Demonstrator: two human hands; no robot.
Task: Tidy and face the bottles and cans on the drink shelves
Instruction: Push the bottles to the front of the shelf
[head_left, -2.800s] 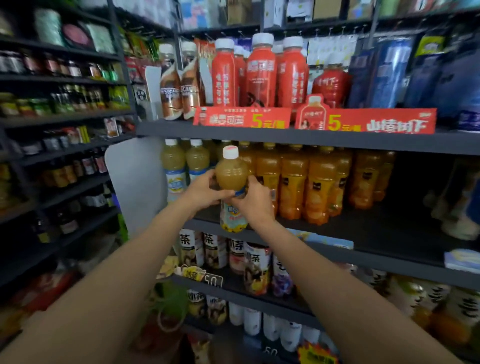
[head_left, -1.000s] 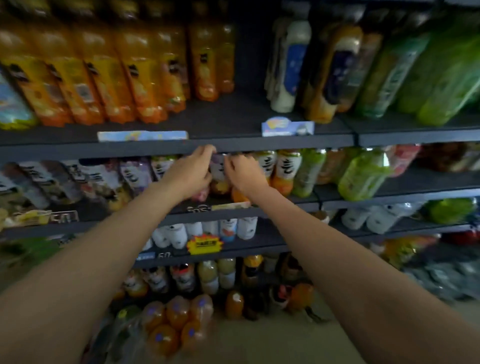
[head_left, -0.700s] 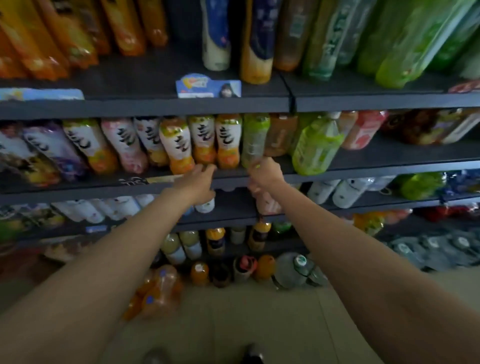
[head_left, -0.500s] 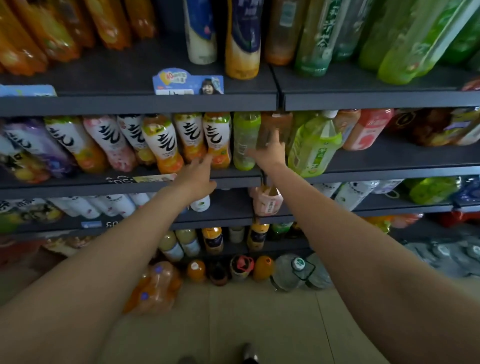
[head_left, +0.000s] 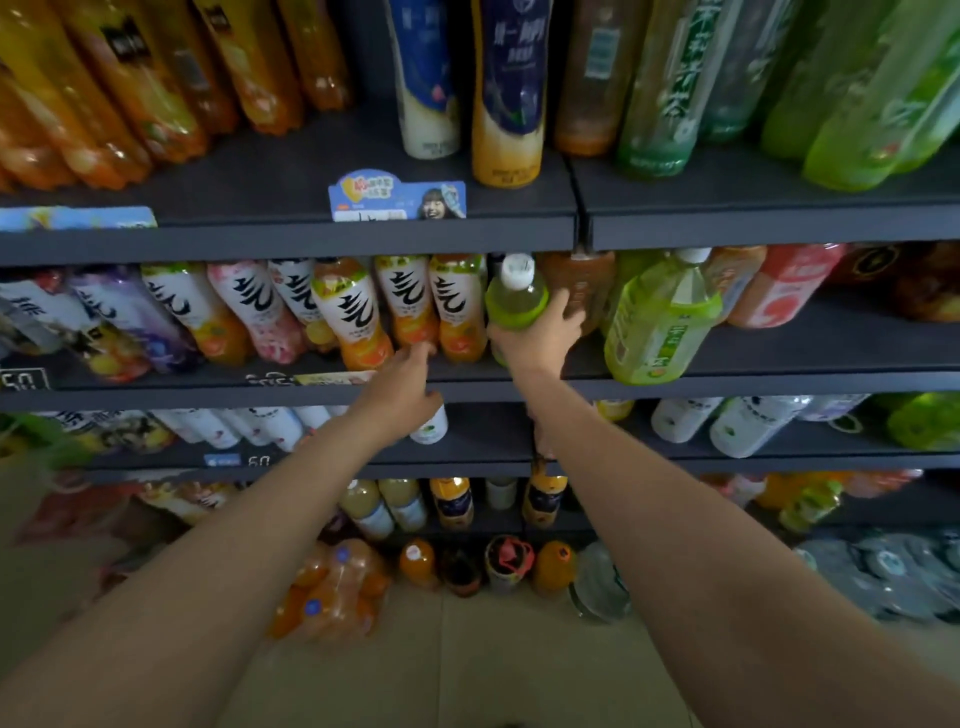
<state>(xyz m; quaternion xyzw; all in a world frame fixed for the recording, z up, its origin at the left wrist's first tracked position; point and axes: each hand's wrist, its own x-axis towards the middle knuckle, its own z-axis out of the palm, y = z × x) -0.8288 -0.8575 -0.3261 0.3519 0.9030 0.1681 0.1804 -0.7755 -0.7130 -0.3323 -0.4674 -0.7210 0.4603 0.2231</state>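
Note:
My right hand (head_left: 540, 335) grips a small green bottle with a white cap (head_left: 515, 296) at the front of the middle shelf (head_left: 727, 382), tilted towards me. My left hand (head_left: 402, 387) hovers in front of the shelf edge with relaxed fingers, its fingertips near the base of an orange bottle with a white label (head_left: 408, 301); it holds nothing. A row of white-labelled bottles (head_left: 348, 312) stands to the left. A larger green bottle (head_left: 660, 322) leans at the right, with a brown bottle (head_left: 582, 283) behind my right hand.
The upper shelf (head_left: 291, 239) carries orange juice bottles (head_left: 130, 93), blue-and-cream bottles (head_left: 511, 93) and green tea bottles (head_left: 670, 88). Lower shelves hold white bottles (head_left: 748, 423) and small bottles (head_left: 452, 501). A shrink-wrapped orange pack (head_left: 332, 592) and loose bottles stand on the tiled floor.
The view has dropped from the orange juice shelf to the tea shelf. My right hand reached in and now grips the small green bottle, pulled forward; my left hand stays low at the shelf edge.

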